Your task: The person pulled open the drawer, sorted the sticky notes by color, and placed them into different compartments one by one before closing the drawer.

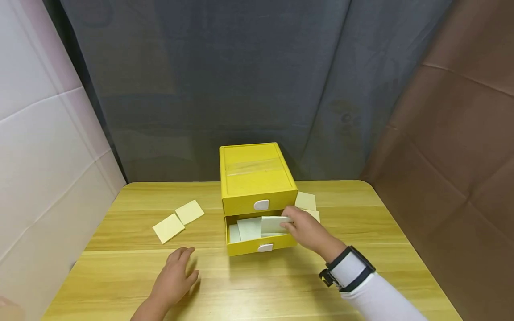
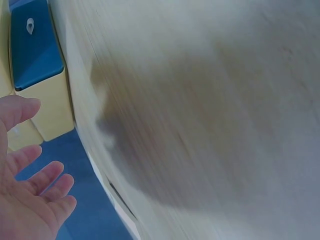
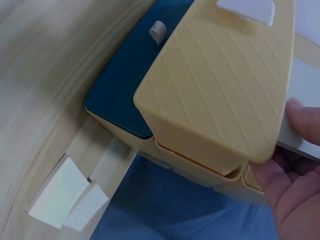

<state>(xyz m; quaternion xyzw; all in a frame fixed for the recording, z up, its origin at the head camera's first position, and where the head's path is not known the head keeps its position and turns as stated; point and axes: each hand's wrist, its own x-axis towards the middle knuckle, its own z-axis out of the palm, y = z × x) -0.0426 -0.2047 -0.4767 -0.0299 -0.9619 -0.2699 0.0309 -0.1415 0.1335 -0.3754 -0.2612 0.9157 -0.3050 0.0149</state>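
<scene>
Two failure modes look likely to me: the pale yellow square paper note pad [image 1: 274,224] pinched in the right hand [image 1: 307,230] could catch on the underside of the shut upper drawer [image 1: 259,204] or on the front wall of the pulled-out lower drawer [image 1: 257,245], since the gap between them is narrow and the pad is held roughly level right at that opening; and a push from that hand could skid the small yellow plastic two-drawer box [image 1: 254,178] across the light wooden table [image 1: 249,285], because the left hand [image 1: 174,277] isn't bracing it. Left hand lies flat on the table near the front edge, fingers relaxed and spread, holding nothing, well apart from the box. Right hand has thumb and fingers closed on the pad's right end, over the right side of the lower drawer. Drawer already holds a few pale pads [image 1: 246,228] lying loosely overlapped, so a new one may ride up and jam the drawer. Pad itself: thin, flat, stiff-looking, cream-white. Two more loose pads [image 1: 178,220] sit toward the table's left edge, and two others [image 1: 307,201] just beside the box's right side near the back edge.
</scene>
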